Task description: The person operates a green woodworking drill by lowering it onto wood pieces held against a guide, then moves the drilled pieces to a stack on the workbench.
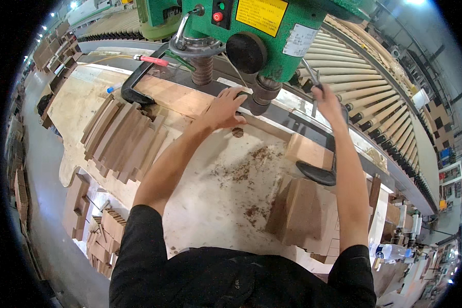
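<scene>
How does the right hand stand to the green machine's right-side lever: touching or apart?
Touching. In the head view, the right hand is curled around the dark end of the lever.

And the pale worktable [197, 210] carries dark shavings [261, 154] across its middle, brown wooden strips [120, 134] toward the left edge, brown blocks [304, 208] by the right, a light board [175, 96] along the far edge!

The drill press [273, 50] is green, its label [262, 15] yellow, its knob [247, 53] black, the stacked boards [122, 137] brown.
</scene>
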Action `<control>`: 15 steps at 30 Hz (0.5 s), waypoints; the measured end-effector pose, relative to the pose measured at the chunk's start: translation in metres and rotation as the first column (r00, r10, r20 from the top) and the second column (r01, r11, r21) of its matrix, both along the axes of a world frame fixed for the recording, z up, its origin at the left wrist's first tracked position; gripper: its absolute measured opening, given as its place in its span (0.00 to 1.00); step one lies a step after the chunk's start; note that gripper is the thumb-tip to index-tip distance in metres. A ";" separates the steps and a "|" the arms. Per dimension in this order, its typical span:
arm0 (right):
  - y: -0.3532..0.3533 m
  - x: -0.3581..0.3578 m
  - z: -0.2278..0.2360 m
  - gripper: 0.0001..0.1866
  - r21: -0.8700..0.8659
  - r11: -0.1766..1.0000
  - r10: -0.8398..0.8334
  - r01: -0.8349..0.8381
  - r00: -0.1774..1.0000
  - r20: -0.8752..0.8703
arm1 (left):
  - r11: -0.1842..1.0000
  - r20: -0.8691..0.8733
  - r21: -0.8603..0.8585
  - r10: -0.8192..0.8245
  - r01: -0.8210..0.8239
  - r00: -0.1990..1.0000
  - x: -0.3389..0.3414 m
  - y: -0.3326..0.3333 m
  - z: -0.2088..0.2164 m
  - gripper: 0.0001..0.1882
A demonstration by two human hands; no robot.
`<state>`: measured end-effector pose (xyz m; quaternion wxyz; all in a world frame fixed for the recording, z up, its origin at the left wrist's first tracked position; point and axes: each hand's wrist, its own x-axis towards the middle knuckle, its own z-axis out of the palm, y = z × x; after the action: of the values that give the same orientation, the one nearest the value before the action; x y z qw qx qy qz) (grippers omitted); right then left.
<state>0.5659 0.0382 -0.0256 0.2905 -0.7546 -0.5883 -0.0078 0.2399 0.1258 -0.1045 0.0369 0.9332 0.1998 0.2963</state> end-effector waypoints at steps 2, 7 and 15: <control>-0.018 0.021 0.028 0.23 0.035 0.997 -0.070 0.067 0.990 0.122 | 0.981 0.003 -0.100 0.167 -0.166 0.986 -0.001 -0.021 -0.002 0.30; -0.023 0.018 0.092 0.25 0.033 0.996 -0.085 0.080 0.973 0.212 | 0.985 0.109 0.057 0.155 -0.162 0.982 -0.004 -0.051 -0.034 0.15; -0.019 0.019 0.098 0.27 -0.095 0.987 -0.108 0.132 0.969 0.221 | 0.989 -0.011 -0.023 0.144 -0.144 0.990 -0.001 -0.043 -0.039 0.13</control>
<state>0.5848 0.0193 0.0726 0.1826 -0.7983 -0.5690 -0.0749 0.2392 0.0830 -0.1435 0.0256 0.9172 0.2704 0.2915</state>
